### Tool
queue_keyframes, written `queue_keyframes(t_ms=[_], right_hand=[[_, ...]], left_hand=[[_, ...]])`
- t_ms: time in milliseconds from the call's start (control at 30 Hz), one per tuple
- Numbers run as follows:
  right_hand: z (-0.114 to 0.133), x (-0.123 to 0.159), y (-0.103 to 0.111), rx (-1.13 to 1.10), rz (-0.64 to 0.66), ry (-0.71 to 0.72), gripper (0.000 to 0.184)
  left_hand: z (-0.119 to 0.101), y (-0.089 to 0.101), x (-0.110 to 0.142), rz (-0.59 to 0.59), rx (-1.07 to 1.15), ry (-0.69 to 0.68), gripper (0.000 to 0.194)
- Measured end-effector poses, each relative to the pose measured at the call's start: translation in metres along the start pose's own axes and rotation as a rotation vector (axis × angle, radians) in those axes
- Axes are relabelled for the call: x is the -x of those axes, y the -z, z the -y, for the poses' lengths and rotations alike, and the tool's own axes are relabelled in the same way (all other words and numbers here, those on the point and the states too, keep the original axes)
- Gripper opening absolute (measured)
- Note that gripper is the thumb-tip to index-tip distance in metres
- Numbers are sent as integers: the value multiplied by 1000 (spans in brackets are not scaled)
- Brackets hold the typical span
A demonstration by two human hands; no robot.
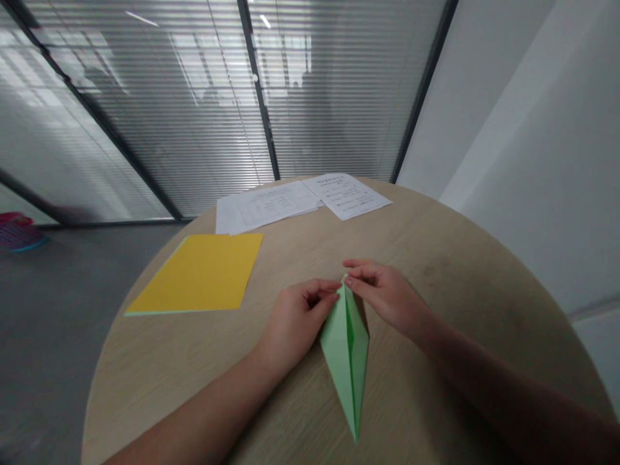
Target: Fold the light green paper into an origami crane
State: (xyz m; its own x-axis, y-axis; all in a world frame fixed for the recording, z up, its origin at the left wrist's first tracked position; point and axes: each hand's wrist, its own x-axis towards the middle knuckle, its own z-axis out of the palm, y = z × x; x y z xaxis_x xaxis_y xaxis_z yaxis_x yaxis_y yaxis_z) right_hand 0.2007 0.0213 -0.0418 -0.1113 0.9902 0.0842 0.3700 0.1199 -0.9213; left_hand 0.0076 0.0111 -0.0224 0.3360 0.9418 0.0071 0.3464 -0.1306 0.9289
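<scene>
A light green paper [349,358], folded into a long narrow kite shape, lies on the round wooden table [436,400] with its sharp tip pointing toward me. My left hand [295,320] rests on the paper's left side, fingers curled and pinching near its far tip. My right hand [385,290] comes in from the right, and its fingertips pinch the same far tip. Both hands meet at that upper end of the fold.
A yellow sheet [201,272] lies on the table to the left. Two white printed sheets [300,201] lie at the table's far edge. Beyond stand glass walls with blinds, a grey floor on the left, and a white wall on the right.
</scene>
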Motion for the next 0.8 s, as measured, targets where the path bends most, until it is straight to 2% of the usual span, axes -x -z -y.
queue_keyframes(t_ms=[200,500,600,800], right_hand=[[7,3,-7,-127,5,-88,25],[10,14,-17,-306,19,-189,39],[9,14,-18,-319,13,-194,38],[10,11,-15,-188,-41,-159,36]], left_hand=[[3,-5,-3,-43,136,72,32],[4,-1,-4,-216,165,76,31],[6,0,-5,-217,145,62,32],[6,-3,-6,-178,136,39,30]])
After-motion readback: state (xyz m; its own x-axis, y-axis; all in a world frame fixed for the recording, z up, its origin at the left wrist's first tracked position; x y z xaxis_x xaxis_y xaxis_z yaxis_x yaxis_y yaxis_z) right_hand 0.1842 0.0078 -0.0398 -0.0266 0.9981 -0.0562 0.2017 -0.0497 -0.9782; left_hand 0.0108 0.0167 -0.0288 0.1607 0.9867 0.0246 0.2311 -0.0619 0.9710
